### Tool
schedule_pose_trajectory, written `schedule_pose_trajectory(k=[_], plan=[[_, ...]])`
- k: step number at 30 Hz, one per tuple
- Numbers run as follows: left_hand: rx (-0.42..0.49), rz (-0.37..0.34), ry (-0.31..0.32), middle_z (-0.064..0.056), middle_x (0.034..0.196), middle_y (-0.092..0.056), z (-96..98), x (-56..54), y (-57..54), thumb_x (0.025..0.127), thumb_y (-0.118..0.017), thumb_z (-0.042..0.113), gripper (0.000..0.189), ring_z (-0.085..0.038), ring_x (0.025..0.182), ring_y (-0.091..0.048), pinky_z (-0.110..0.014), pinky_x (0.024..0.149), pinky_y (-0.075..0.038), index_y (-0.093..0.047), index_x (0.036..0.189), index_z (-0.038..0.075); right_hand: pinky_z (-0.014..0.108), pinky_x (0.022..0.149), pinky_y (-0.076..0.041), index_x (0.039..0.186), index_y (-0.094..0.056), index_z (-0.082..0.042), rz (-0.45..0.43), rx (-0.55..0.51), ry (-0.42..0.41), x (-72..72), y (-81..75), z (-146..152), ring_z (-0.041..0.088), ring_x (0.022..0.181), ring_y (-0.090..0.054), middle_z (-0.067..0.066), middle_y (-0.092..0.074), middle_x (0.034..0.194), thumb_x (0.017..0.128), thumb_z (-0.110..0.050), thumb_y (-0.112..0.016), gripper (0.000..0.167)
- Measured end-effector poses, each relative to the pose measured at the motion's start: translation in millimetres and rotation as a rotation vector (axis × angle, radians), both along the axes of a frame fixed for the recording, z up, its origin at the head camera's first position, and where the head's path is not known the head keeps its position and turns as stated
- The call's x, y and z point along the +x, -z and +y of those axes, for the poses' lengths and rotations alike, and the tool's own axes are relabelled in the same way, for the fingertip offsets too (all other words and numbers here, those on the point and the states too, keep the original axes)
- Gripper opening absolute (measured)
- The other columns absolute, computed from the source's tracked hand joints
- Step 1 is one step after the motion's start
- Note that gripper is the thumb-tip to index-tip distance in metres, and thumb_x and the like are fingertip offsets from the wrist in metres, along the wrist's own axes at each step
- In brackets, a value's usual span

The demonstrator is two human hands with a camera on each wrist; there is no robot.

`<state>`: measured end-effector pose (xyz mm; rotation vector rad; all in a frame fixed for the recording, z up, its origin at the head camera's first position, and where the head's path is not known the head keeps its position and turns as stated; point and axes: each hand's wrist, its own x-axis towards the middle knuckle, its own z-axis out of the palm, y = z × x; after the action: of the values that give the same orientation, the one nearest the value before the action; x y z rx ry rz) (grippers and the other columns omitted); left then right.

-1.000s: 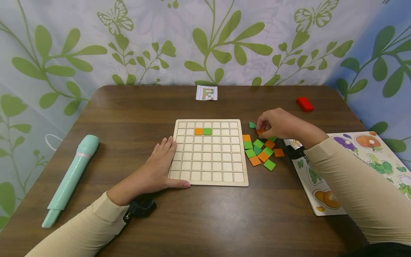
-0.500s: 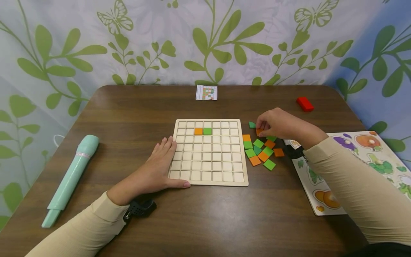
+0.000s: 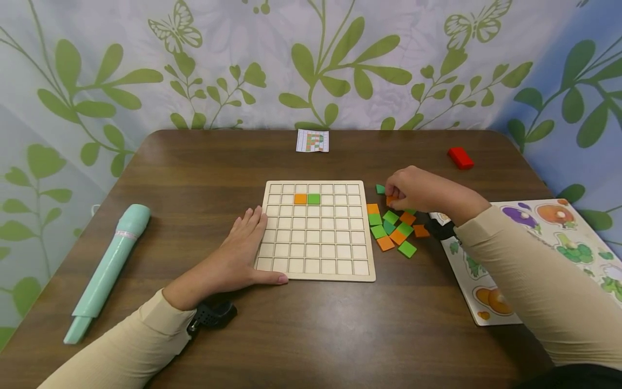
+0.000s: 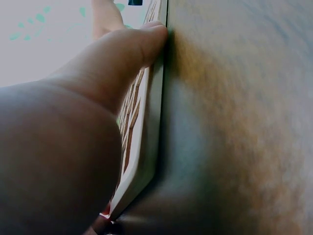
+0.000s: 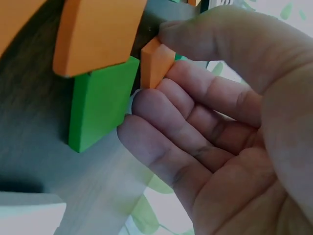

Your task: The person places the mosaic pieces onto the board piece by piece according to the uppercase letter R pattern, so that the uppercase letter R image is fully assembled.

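Observation:
A pale wooden grid board [image 3: 313,235] lies mid-table with an orange tile [image 3: 300,199] and a green tile [image 3: 313,199] side by side in its second row. My left hand [image 3: 233,256] rests along the board's left edge, fingers extended, its thumb on the near edge. Right of the board, my right hand [image 3: 421,190] pinches another orange tile [image 5: 155,66] between thumb and fingers, low among the loose tiles. In the right wrist view a green square [image 5: 100,107] lies close by the fingertips. Several orange and green tiles, such as a green one [image 3: 407,249], are scattered below this hand.
A small patterned card [image 3: 312,140] lies at the table's far edge, and a red block [image 3: 460,158] sits at the back right. A mint-green microphone [image 3: 109,265] lies on the left. Under the right forearm is a vegetable picture board [image 3: 478,292].
My right hand has shifted slightly left with the orange tile at its fingertips. The left hand and the board stay in place.

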<state>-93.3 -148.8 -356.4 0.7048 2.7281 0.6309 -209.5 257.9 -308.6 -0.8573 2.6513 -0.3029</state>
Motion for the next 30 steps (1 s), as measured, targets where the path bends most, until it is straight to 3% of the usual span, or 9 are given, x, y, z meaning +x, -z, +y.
schedule_pose_trajectory(k=[9,17,30], plan=[[-0.001,0.004,0.003,-0.026,0.172,0.001,-0.1,-0.4,-0.8,0.078,-0.08,0.074,0.14,-0.039,0.158,0.005,-0.053,0.125,-0.001,-0.008,0.164,-0.01,0.045,0.079,-0.059,0.099,-0.073,-0.001,0.034,-0.053,0.056,-1.9,-1.2,-2,0.023,0.086,-0.065,0.006,-0.069,0.095,0.093,-0.006,-0.077,0.009],[0.004,0.009,0.004,-0.029,0.171,-0.001,-0.3,-0.5,0.0,0.079,-0.08,0.074,0.14,-0.042,0.157,0.003,-0.055,0.124,-0.002,-0.009,0.163,-0.011,0.045,0.08,-0.057,0.103,-0.072,0.0,0.001,-0.109,0.105,-1.3,1.7,-9,0.022,0.084,-0.063,0.006,-0.068,0.093,0.095,-0.009,-0.077,0.013],[-0.007,0.001,0.006,-0.027,0.172,0.0,-1.2,-0.4,-0.3,0.078,-0.08,0.074,0.14,-0.04,0.158,0.004,-0.055,0.124,-0.001,-0.009,0.164,-0.01,0.045,0.083,-0.057,0.103,-0.072,0.001,0.071,-0.167,0.095,-5.4,3.0,-21,0.024,0.086,-0.063,0.007,-0.068,0.094,0.094,-0.007,-0.077,0.013]])
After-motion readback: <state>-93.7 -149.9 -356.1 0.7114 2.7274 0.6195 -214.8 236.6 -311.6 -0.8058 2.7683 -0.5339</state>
